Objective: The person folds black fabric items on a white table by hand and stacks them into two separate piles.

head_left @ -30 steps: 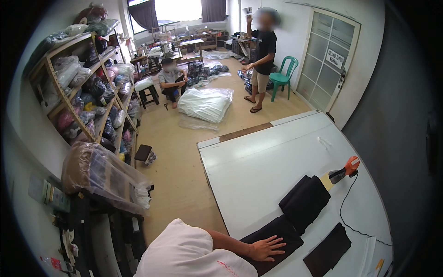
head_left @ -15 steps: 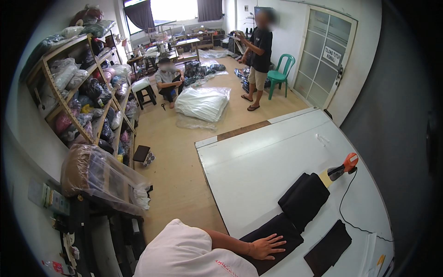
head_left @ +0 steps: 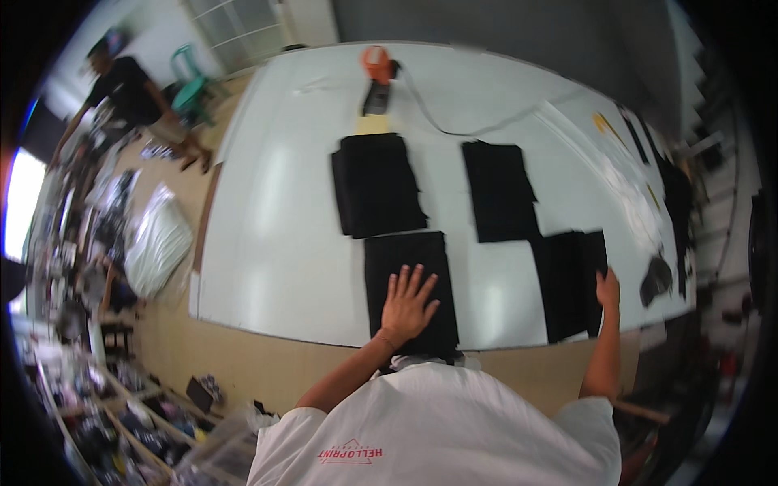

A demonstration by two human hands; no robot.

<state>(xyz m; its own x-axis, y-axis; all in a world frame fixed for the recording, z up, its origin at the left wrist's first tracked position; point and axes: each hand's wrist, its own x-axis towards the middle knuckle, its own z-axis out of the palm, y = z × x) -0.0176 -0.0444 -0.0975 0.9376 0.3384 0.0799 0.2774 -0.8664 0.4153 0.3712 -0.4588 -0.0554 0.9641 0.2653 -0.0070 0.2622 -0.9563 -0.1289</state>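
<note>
My left hand (head_left: 410,306) lies flat, fingers spread, on a folded stack of black cloth (head_left: 405,249) at the near edge of the white table (head_left: 279,194). Over on the right, my right hand (head_left: 608,288) has its fingers closed at the right edge of another black cloth piece (head_left: 561,283). That cloth shows a fold or an overlapping layer along its right side. Just beyond it lies a third black cloth piece (head_left: 500,193). A thicker black stack (head_left: 377,185) sits past the one under my left hand.
An orange-and-black corded tool (head_left: 377,69) rests by a yellow sheet (head_left: 373,124) at the far side. Its cable runs rightward. A dark grey object (head_left: 656,281) is at the table's right. A person (head_left: 134,97) stands far left near a green chair (head_left: 190,89).
My view has swung to the right, bringing the whole table into sight. My right hand now shows, at the right-hand cloth. My left hand stays flat on its stack.
</note>
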